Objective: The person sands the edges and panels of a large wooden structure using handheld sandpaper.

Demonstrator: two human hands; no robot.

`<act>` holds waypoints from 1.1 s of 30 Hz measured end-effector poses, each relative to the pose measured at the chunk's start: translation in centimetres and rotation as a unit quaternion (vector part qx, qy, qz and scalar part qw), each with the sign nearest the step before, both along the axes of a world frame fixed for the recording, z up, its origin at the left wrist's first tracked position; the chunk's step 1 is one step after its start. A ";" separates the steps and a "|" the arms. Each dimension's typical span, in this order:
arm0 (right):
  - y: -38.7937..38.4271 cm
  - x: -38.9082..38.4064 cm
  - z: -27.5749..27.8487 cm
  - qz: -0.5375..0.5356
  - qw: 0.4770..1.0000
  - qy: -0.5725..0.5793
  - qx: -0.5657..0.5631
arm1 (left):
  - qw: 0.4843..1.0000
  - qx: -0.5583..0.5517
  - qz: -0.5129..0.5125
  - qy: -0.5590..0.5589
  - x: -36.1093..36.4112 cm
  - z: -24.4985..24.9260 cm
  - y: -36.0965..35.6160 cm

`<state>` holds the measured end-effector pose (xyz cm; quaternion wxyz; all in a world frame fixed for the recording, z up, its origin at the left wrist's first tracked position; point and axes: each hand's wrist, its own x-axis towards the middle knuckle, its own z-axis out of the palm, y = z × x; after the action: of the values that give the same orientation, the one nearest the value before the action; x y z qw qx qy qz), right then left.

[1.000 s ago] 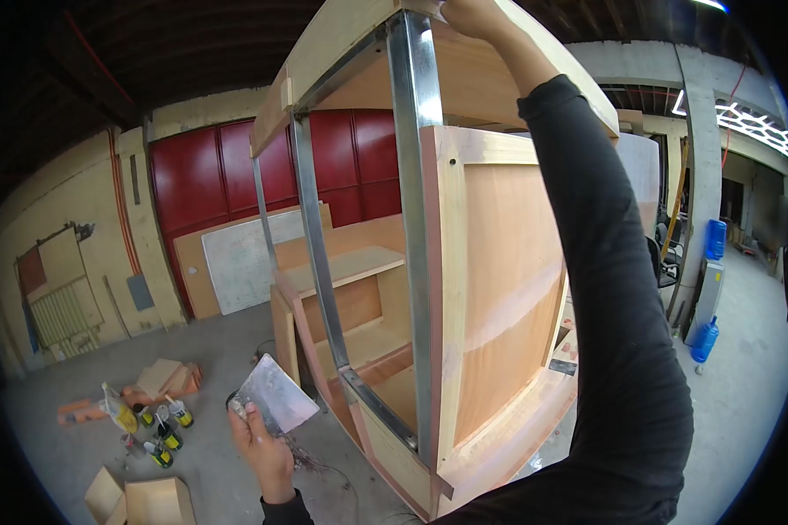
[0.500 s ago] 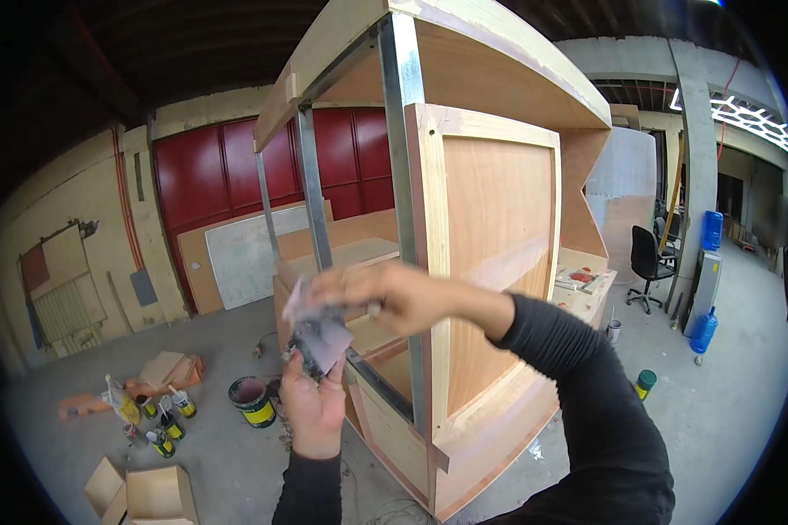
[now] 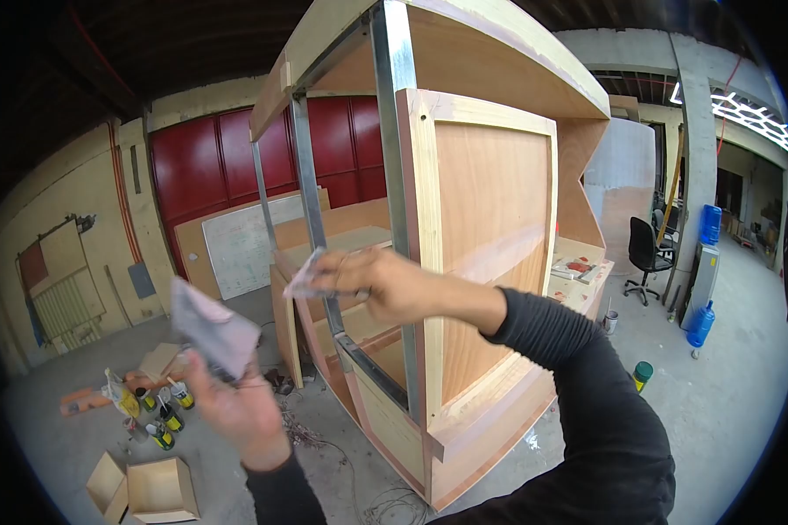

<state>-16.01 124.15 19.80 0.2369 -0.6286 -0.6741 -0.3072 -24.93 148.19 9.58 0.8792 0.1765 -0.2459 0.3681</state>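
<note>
My left hand, blurred by motion, grips a flat putty spreader smeared with pinkish-grey putty. It is held at the lower left, over the floor. My right hand is closed on a smaller putty knife, whose blade carries pink putty and points left; its handle is mostly hidden by the fingers. Behind the right hand stands a large wooden booth with bare metal posts and a framed plywood panel. The two tools are apart, and neither visibly touches the booth.
Several paint cans and an open wooden box stand on the floor at left. A loose cable lies by the booth's foot. To the right are a green-lidded can, an office chair and a blue water bottle.
My left hand has moved left and down with its spreader, away from the right hand's putty knife. The two tools were together before. The right hand has shifted only slightly.
</note>
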 end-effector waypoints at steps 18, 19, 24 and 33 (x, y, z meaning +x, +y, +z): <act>-0.9 -1.2 7.6 -0.218 0.920 -0.326 0.009 | 0.916 0.243 0.320 0.002 6.2 5.5 -2.1; -0.5 -1.3 7.5 -0.226 0.922 -0.316 0.001 | 0.914 0.241 0.327 0.004 6.4 5.6 -2.3; 1.7 0.5 5.8 -0.239 0.924 -0.299 0.012 | 0.915 0.263 0.305 0.003 6.5 5.8 -2.0; 3.8 -0.3 1.9 -0.217 0.960 -0.164 -0.063 | 0.917 0.245 0.313 0.041 6.0 5.2 -0.3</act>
<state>-16.27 127.93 21.67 0.0109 -0.7141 -0.5692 -0.4074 -18.97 147.89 14.78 0.6575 0.4695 -0.2242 0.5450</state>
